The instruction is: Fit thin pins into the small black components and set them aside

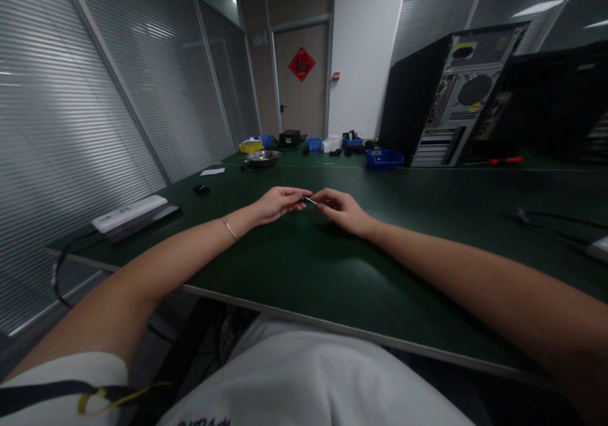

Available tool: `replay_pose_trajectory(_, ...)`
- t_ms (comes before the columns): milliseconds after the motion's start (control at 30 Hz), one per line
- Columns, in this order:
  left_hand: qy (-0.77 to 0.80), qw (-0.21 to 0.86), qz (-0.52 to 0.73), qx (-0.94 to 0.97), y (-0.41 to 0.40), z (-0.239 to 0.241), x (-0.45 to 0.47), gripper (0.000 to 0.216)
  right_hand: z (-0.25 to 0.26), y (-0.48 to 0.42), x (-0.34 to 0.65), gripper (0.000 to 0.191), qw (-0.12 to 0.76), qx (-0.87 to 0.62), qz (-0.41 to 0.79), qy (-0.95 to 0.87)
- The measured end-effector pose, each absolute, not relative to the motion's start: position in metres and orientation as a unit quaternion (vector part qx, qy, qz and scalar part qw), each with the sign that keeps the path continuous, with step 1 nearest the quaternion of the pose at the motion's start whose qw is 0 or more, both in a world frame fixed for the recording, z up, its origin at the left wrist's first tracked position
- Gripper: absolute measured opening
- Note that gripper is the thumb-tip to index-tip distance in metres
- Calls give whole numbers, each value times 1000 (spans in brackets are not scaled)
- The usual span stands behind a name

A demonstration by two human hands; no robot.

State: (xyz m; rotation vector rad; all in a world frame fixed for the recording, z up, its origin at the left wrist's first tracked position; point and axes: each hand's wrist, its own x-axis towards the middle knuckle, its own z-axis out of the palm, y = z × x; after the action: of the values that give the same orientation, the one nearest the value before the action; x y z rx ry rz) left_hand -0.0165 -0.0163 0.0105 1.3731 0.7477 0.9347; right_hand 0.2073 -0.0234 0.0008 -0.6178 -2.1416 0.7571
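My left hand [279, 206] and my right hand [346, 212] meet fingertip to fingertip above the green tabletop [285, 261]. Between them runs a thin, shiny metal rod [311, 200] with a small dark end at the left fingers; its exact kind is too small to make out. The left thumb and fingers pinch that dark end. At the other end, the right thumb and index finger close around the rod's tip, which they hide.
A white-topped device [130, 214] with a cable sits at the left edge. Farther back are a metal bowl [263, 157], a yellow bin [251, 146] and a blue bin [384, 159]. A computer tower [427, 97] stands back right, near a red-handled tool [506, 160].
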Motion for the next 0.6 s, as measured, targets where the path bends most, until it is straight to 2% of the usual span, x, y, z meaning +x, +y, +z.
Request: replay_pose_trajectory(600,315,641,466,522,-3,11,-31,24,-4,-20,207,27,400,-279,264,-833)
